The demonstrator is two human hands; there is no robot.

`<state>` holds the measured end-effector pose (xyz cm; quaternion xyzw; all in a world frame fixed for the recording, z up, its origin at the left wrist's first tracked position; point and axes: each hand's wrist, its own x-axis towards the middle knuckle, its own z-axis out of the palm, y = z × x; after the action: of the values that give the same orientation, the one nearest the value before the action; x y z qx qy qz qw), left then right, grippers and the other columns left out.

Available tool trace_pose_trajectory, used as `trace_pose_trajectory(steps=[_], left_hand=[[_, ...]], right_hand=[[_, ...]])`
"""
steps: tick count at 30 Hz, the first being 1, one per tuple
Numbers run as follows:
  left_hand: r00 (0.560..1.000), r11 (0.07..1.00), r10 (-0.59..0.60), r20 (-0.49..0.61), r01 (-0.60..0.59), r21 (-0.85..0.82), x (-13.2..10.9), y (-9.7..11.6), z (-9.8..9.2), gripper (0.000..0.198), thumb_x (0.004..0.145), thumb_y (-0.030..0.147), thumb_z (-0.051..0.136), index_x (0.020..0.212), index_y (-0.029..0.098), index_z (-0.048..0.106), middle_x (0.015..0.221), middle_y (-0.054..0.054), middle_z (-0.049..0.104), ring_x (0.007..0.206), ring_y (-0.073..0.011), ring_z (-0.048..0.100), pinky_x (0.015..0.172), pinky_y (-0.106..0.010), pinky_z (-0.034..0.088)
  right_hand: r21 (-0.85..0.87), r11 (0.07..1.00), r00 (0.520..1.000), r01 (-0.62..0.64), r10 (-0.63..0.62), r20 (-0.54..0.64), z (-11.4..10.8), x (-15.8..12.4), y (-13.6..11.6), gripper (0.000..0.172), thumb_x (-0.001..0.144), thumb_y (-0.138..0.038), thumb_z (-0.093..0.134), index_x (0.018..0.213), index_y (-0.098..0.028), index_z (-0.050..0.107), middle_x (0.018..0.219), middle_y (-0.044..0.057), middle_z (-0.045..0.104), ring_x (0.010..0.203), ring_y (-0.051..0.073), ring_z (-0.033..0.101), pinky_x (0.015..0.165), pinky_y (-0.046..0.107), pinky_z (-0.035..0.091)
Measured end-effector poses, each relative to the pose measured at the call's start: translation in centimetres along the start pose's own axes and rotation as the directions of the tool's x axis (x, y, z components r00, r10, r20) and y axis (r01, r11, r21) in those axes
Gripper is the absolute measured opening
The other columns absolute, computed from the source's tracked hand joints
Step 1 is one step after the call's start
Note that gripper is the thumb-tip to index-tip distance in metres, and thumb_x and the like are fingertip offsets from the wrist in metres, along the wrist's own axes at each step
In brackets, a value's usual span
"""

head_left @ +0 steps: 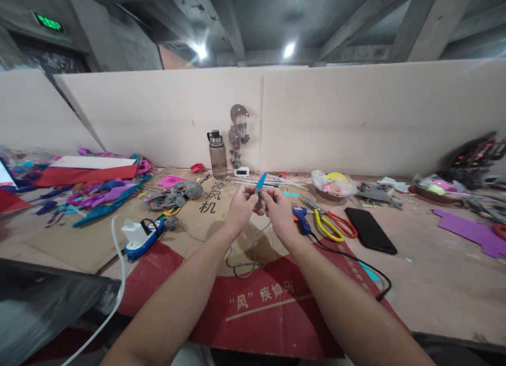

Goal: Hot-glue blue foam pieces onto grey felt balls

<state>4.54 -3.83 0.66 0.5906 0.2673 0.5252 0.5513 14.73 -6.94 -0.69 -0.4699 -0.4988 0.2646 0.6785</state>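
Observation:
Above the middle of the table, my left hand [241,206] and my right hand [279,208] meet with fingertips pinched together. A narrow blue strip [261,182] sticks up from between them, held by both hands. Something small and grey shows under the fingertips, mostly hidden by them. Below my hands, loose grey yarn [245,268] lies in loops on the printed cardboard sheet [272,308]. The yarn trails left toward a small grey ball [171,223]. To the right of my right hand lies a blue glue gun [302,219] with a black cord.
Yellow-handled scissors [329,228] and red-handled scissors [342,223] lie beside a black phone [369,230]. At left are a blue power strip [144,241] and piled felt scraps [98,194]. A water bottle [218,156] and a grey hanging ornament [239,128] stand by the back panel.

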Motion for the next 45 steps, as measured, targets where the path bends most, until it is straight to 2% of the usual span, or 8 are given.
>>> trace_pose_trajectory(steps=[9, 14, 18, 23, 27, 32, 38, 45], left_hand=[[0.997, 0.994, -0.034, 0.065, 0.04, -0.105, 0.0, -0.3, -0.2, 0.019, 0.072, 0.025, 0.057, 0.087, 0.018, 0.046, 0.069, 0.001, 0.059, 0.051, -0.0105, 0.057, 0.046, -0.025, 0.052], [0.997, 0.996, -0.028, 0.072, 0.034, -0.081, 0.0, -0.2, -0.4, 0.026, 0.073, 0.032, 0.063, 0.089, 0.018, 0.047, 0.069, 0.0, 0.061, 0.054, -0.0124, 0.059, 0.049, -0.028, 0.054], [0.999, 1.0, -0.022, 0.027, 0.023, -0.022, 0.0, -0.2, -0.5, 0.025, 0.073, 0.034, 0.063, 0.087, 0.017, 0.05, 0.068, 0.0, 0.06, 0.055, -0.0122, 0.059, 0.051, -0.028, 0.054], [0.985, 0.981, 0.134, -0.104, -0.118, 0.154, 0.1, -0.4, -0.8, 0.017, 0.073, 0.028, 0.063, 0.081, 0.016, 0.055, 0.073, -0.001, 0.062, 0.065, -0.0113, 0.06, 0.066, -0.026, 0.052], [0.969, 0.952, 0.213, -0.125, -0.177, 0.25, 0.2, -0.4, -1.0, 0.015, 0.074, 0.027, 0.061, 0.084, 0.016, 0.057, 0.076, -0.002, 0.062, 0.069, -0.0115, 0.059, 0.068, -0.023, 0.048], [0.968, 0.967, 0.221, -0.123, -0.201, 0.157, 0.2, 0.0, -0.9, 0.019, 0.074, 0.024, 0.063, 0.089, 0.017, 0.056, 0.083, -0.003, 0.063, 0.077, -0.0128, 0.061, 0.072, -0.024, 0.048], [0.97, 0.971, 0.232, -0.071, -0.227, 0.074, 0.3, 0.2, -0.8, 0.014, 0.075, 0.023, 0.062, 0.086, 0.016, 0.058, 0.086, -0.003, 0.064, 0.082, -0.0129, 0.061, 0.081, -0.028, 0.048], [0.986, 0.986, 0.163, -0.028, -0.164, -0.02, 0.1, 0.6, -0.6, 0.015, 0.073, 0.026, 0.064, 0.082, 0.015, 0.059, 0.082, -0.002, 0.063, 0.078, -0.0121, 0.061, 0.083, -0.031, 0.05]], right_hand=[[-0.027, 0.999, 0.999, 0.033, -0.033, -0.028, -0.1, 0.0, 0.1, 0.024, 0.077, -0.042, 0.055, 0.078, -0.018, 0.059, 0.07, 0.0, 0.057, 0.063, 0.013, 0.048, 0.06, 0.025, 0.04], [-0.012, 1.0, 1.0, 0.027, -0.027, -0.016, -0.2, -0.1, 0.0, 0.022, 0.078, -0.04, 0.054, 0.078, -0.018, 0.059, 0.071, 0.0, 0.058, 0.064, 0.013, 0.048, 0.061, 0.025, 0.04], [-0.055, 0.996, 0.998, 0.069, -0.069, -0.004, -0.1, -0.4, -0.6, 0.022, 0.079, -0.039, 0.052, 0.077, -0.018, 0.059, 0.072, 0.0, 0.059, 0.065, 0.013, 0.049, 0.064, 0.026, 0.04], [-0.122, 0.987, 0.994, 0.106, -0.108, -0.007, 0.1, -0.7, -1.2, 0.022, 0.08, -0.039, 0.051, 0.08, -0.019, 0.06, 0.073, 0.001, 0.06, 0.068, 0.015, 0.049, 0.066, 0.027, 0.039], [-0.153, 0.982, 0.994, 0.108, -0.111, -0.007, 0.2, -0.7, -1.0, 0.02, 0.08, -0.038, 0.052, 0.081, -0.019, 0.06, 0.069, 0.001, 0.057, 0.07, 0.016, 0.049, 0.066, 0.027, 0.038], [-0.152, 0.984, 0.995, 0.094, -0.099, -0.022, 0.1, -0.7, -0.9, 0.022, 0.08, -0.04, 0.052, 0.08, -0.019, 0.06, 0.068, 0.0, 0.056, 0.069, 0.015, 0.047, 0.064, 0.027, 0.037], [-0.154, 0.984, 0.996, 0.083, -0.089, -0.032, 0.1, -0.8, -1.3, 0.018, 0.081, -0.037, 0.052, 0.078, -0.02, 0.057, 0.065, -0.001, 0.052, 0.064, 0.014, 0.044, 0.063, 0.027, 0.036], [-0.142, 0.987, 0.996, 0.069, -0.076, -0.044, -0.1, -0.6, -1.1, 0.018, 0.08, -0.037, 0.052, 0.074, -0.02, 0.054, 0.063, -0.003, 0.049, 0.059, 0.013, 0.04, 0.059, 0.026, 0.034]])
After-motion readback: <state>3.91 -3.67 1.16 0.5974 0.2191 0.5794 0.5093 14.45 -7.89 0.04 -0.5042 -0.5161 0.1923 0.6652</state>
